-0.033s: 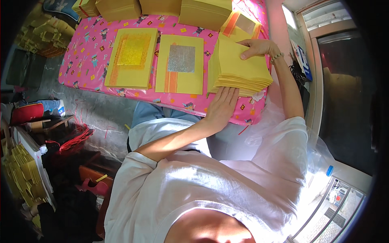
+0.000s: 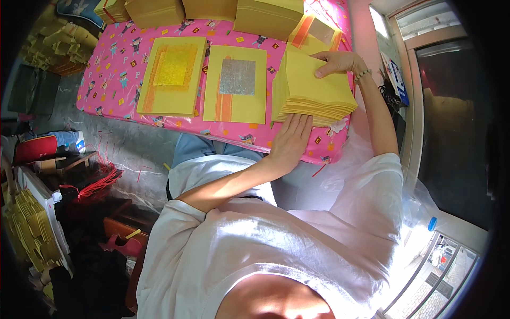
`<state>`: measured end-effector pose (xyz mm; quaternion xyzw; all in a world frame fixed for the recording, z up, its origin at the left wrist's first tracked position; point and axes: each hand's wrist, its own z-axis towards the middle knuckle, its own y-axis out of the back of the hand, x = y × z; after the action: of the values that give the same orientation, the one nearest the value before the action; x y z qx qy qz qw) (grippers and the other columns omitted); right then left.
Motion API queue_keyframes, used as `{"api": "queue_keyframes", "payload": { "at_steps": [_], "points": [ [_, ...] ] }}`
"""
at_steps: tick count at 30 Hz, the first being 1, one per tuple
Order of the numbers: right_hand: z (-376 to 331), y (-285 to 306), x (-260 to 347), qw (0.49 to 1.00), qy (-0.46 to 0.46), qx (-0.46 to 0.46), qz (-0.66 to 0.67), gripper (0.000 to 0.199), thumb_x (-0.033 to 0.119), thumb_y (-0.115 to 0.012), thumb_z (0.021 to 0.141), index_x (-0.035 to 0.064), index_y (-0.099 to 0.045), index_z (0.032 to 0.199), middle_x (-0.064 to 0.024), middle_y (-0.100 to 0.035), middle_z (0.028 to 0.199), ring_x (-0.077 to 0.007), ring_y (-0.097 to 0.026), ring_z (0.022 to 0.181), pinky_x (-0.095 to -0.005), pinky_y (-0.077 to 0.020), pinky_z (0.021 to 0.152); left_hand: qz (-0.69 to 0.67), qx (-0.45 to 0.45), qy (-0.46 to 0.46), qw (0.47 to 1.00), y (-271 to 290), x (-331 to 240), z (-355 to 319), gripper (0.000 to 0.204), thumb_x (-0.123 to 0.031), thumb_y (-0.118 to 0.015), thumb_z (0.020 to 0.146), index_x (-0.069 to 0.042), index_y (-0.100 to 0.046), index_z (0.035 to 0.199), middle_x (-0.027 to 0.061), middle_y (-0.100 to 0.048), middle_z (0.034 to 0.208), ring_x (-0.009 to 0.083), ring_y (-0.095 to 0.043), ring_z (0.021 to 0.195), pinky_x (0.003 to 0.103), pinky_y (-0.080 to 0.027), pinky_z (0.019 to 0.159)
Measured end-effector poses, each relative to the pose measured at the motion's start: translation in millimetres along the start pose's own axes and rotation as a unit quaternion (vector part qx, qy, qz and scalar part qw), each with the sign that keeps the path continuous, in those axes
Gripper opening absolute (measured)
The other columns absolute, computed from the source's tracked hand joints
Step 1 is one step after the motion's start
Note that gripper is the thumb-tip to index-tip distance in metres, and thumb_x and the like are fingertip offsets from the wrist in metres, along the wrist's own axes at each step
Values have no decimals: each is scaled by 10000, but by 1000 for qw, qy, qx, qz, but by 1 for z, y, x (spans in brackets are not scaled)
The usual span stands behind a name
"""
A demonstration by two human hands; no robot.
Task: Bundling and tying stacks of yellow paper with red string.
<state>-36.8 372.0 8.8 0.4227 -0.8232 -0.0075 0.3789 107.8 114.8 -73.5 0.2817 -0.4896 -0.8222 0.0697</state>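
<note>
A thick stack of yellow paper sheets (image 2: 316, 87) lies at the right end of the table, its near edge slightly fanned. My left hand (image 2: 291, 139) is open, with straight fingers pressed against the stack's near edge. On top of the stack rests my right hand (image 2: 340, 65), its thumb on the top sheet and its fingers stretched toward the far edge, spread apart from the thumb. To the left lies a yellow pile with a silver square (image 2: 238, 77) on its top sheet. Further left is another pile with a gold square (image 2: 173, 69) inside an orange border.
Tall yellow-brown paper stacks (image 2: 268, 20) line the back of the pink patterned table (image 2: 117, 80). Red string (image 2: 101, 181) hangs at the left. At lower left, another person's dark sleeve (image 2: 87, 287) shows near more yellow bundles (image 2: 34, 228). A window frame stands at the right.
</note>
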Motion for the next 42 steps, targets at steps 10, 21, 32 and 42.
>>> {"api": "queue_keyframes", "payload": {
  "at_steps": [10, 21, 32, 42],
  "points": [
    [-2, -3, -3, 1000, 9, -11, 3, 839, 400, -767, 716, -14, -404, 1350, -109, -550, 1232, -164, -542, 1080, -272, -440, 912, -647, 73, 357, 670, -28, -18, -41, 618, -122, -642, 823, -21, -322, 1342, 138, -443, 1257, 263, -468, 1140, 405, -364, 1019],
    [-4, 3, -11, 998, -5, -12, 69, 847, 378, -788, 705, -32, -395, 1333, -118, -545, 1220, -179, -540, 1078, -292, -449, 911, -845, -118, 433, 290, -30, -1, -9, 428, -44, -603, 837, -98, -416, 1219, -2, -473, 1200, 142, -496, 1039, 379, -378, 970],
    [-2, 12, -36, 978, 10, -60, 199, 700, 375, -699, 811, -7, -407, 1320, -84, -582, 1170, -130, -581, 1017, -256, -492, 847, -814, -191, 343, 429, -38, 35, 27, 376, -175, -630, 885, -108, -442, 1204, 7, -554, 1129, 136, -531, 1050, 338, -395, 959],
    [2, -32, 17, 963, 83, -98, 239, 591, 480, -587, 868, 15, -529, 1227, -74, -611, 1126, -89, -601, 962, -237, -498, 812, -762, -120, 408, 489, 29, 113, 17, 324, -324, -539, 927, -102, -505, 1161, 23, -596, 1035, 149, -552, 970, 343, -431, 883]
  ]
}}
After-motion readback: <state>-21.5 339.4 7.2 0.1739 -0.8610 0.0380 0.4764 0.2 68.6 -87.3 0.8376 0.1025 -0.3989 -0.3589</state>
